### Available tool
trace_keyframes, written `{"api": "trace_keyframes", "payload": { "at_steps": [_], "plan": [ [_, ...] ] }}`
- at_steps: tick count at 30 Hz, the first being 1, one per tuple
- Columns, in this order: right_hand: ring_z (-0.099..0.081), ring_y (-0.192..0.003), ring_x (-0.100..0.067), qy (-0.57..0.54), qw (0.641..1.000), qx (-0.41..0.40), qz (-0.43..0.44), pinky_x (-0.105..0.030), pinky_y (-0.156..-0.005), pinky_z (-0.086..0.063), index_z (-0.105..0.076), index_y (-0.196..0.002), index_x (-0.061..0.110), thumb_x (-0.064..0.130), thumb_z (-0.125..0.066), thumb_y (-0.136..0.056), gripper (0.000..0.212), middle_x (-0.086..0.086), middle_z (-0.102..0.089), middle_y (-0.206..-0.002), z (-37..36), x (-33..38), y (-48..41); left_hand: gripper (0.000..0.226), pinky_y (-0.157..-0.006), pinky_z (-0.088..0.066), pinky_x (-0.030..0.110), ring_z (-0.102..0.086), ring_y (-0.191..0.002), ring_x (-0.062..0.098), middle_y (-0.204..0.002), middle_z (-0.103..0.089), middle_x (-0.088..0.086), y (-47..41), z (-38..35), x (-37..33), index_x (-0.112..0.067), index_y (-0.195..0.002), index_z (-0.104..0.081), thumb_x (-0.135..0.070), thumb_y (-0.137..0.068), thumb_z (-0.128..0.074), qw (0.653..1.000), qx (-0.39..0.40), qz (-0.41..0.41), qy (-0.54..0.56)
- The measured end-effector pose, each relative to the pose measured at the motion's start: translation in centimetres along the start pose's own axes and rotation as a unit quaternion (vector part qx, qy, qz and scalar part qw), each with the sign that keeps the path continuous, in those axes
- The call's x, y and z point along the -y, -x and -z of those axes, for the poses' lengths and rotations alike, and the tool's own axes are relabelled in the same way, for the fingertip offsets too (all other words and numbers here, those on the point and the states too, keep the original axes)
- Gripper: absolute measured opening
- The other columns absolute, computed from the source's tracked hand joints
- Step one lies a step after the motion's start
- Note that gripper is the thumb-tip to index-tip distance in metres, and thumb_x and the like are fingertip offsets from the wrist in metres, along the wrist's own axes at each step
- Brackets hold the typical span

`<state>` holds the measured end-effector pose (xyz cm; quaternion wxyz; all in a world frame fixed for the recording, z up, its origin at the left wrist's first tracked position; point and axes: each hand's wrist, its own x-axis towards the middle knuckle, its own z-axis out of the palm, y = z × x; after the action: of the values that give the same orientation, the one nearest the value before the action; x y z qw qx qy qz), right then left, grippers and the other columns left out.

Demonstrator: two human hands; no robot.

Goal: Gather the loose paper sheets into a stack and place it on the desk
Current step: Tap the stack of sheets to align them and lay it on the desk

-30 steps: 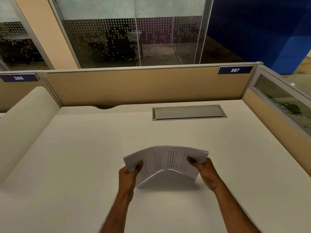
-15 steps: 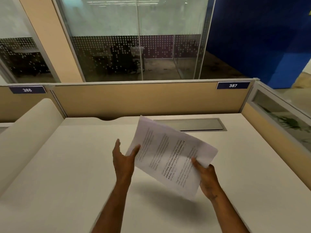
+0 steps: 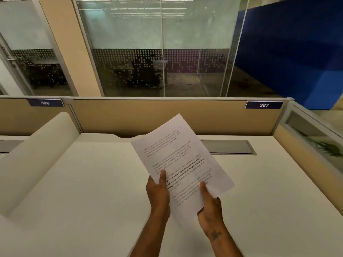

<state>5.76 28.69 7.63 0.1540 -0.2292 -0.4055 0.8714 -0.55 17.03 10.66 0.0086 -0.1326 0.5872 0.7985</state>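
From the head camera, both hands hold the paper stack (image 3: 182,164) up in the air above the white desk (image 3: 92,182), clear of its surface; the sheets are tilted, the top corner leaning away toward the tan partition (image 3: 157,117) and the lower corner hanging down between the two wrists; printed text runs across the top page, with a few bold lines near the middle, too blurred elsewhere to read; the left hand (image 3: 157,193) is closed on the left edge of the stack, thumb pressed flat on the printed face and the other fingers hidden behind the paper; the right hand (image 3: 209,206) is closed on the lower right edge, thumb on top of the page and fingers curled beneath it; how many sheets are in the stack cannot be told, since only the top page shows; behind the paper, a grey recessed cover (image 3: 230,147) is set into the desk near the partition; two dark blue number plates sit on the partition, one reading 386 (image 3: 45,102) to the left and one reading 387 (image 3: 264,105) to the right; glass walls (image 3: 163,52) rise beyond
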Motion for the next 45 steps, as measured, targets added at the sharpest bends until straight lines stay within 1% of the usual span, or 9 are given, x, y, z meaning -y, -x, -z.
{"api": "trace_keyframes", "payload": {
  "at_steps": [4,6,12,16,23,33,37,40,45],
  "plan": [
    [-0.071,-0.11,-0.029,-0.011,1.0,0.016,0.004,-0.037,-0.077,-0.062,-0.065,-0.13,0.015,0.027,-0.077,-0.074,0.058,-0.011,-0.072,-0.124,2.5,3.3,-1.7,0.019,-0.054,-0.06,0.021,-0.076,-0.086,0.02,-0.104,-0.076,-0.003,-1.3,1.3,-1.3,-0.026,-0.12,-0.062,-0.028,-0.101,-0.06,0.998,0.028,-0.028,-0.04],
    [-0.071,-0.106,-0.025,0.078,0.996,0.033,0.023,-0.035,-0.078,-0.059,-0.06,-0.136,0.024,0.037,-0.073,-0.076,0.063,-0.004,-0.073,-0.122,3.4,5.9,-2.7,0.02,-0.058,-0.063,0.024,-0.078,-0.086,0.022,-0.104,-0.078,0.0,-2.2,2.2,-1.9,-0.021,-0.118,-0.065,-0.028,-0.1,-0.061,0.996,0.049,-0.039,-0.069],
    [-0.075,-0.087,-0.004,0.34,0.932,0.093,0.078,-0.017,-0.064,-0.059,-0.044,-0.147,0.032,0.039,-0.058,-0.097,0.053,0.021,-0.078,-0.097,0.6,8.8,-5.0,0.023,-0.066,-0.067,0.041,-0.081,-0.084,0.03,-0.099,-0.083,0.007,-4.3,3.4,-3.5,-0.015,-0.113,-0.071,-0.031,-0.097,-0.066,0.985,0.123,-0.042,-0.116],
    [-0.069,-0.087,0.01,0.351,0.924,0.037,0.148,-0.009,-0.07,-0.054,-0.055,-0.141,0.022,0.019,-0.053,-0.102,0.039,0.014,-0.069,-0.124,-1.5,6.7,-5.5,0.023,-0.065,-0.066,0.041,-0.081,-0.083,0.03,-0.099,-0.083,0.005,-5.2,3.5,-3.9,-0.018,-0.115,-0.07,-0.033,-0.098,-0.064,0.98,0.143,-0.04,-0.133],
    [-0.07,-0.108,-0.02,0.343,0.93,-0.004,0.135,-0.041,-0.096,-0.057,-0.057,-0.14,0.021,0.015,-0.05,-0.103,0.038,0.003,-0.069,-0.13,-3.0,3.2,-7.2,0.027,-0.069,-0.066,0.044,-0.081,-0.084,0.031,-0.105,-0.081,0.008,-8.3,4.8,-3.8,-0.017,-0.121,-0.064,-0.033,-0.099,-0.063,0.98,0.136,-0.034,-0.14],
    [-0.069,-0.086,-0.003,0.4,0.908,-0.033,0.118,-0.01,-0.061,-0.055,-0.053,-0.142,0.021,0.018,-0.046,-0.105,0.039,0.009,-0.069,-0.117,-6.4,-1.5,-13.1,0.032,-0.052,-0.055,0.007,-0.074,-0.066,-0.002,-0.09,-0.071,-0.021,-15.5,5.1,-1.8,-0.053,-0.115,-0.052,-0.023,-0.106,-0.052,0.95,0.053,-0.165,-0.259],
    [-0.068,-0.094,-0.013,0.424,0.898,-0.069,0.101,-0.019,-0.074,-0.06,-0.049,-0.145,0.015,0.016,-0.048,-0.104,0.042,-0.002,-0.066,-0.129,-7.3,-3.0,-16.8,0.023,-0.051,-0.052,0.005,-0.074,-0.067,-0.003,-0.087,-0.073,-0.013,-19.6,4.2,-1.0,-0.045,-0.114,-0.055,-0.024,-0.105,-0.052,0.942,0.056,-0.175,-0.281],
    [-0.069,-0.103,-0.023,0.443,0.888,-0.08,0.091,-0.044,-0.093,-0.058,-0.052,-0.143,0.015,0.013,-0.049,-0.103,0.04,-0.006,-0.07,-0.127,-7.7,-4.0,-20.0,0.019,-0.062,-0.061,0.018,-0.074,-0.065,0.011,-0.089,-0.075,-0.003,-22.9,3.4,0.0,-0.032,-0.12,-0.06,-0.023,-0.105,-0.051,0.938,0.059,-0.155,-0.303],
    [-0.069,-0.092,-0.021,0.485,0.868,-0.08,0.069,-0.029,-0.08,-0.06,-0.055,-0.141,0.013,0.012,-0.046,-0.104,0.038,-0.009,-0.073,-0.118,-8.4,-6.3,-25.5,0.024,-0.08,-0.064,0.041,-0.074,-0.075,0.017,-0.099,-0.076,0.006,-28.7,2.7,2.2,-0.017,-0.126,-0.063,-0.023,-0.106,-0.051,0.933,0.071,-0.116,-0.333]
  ]
}}
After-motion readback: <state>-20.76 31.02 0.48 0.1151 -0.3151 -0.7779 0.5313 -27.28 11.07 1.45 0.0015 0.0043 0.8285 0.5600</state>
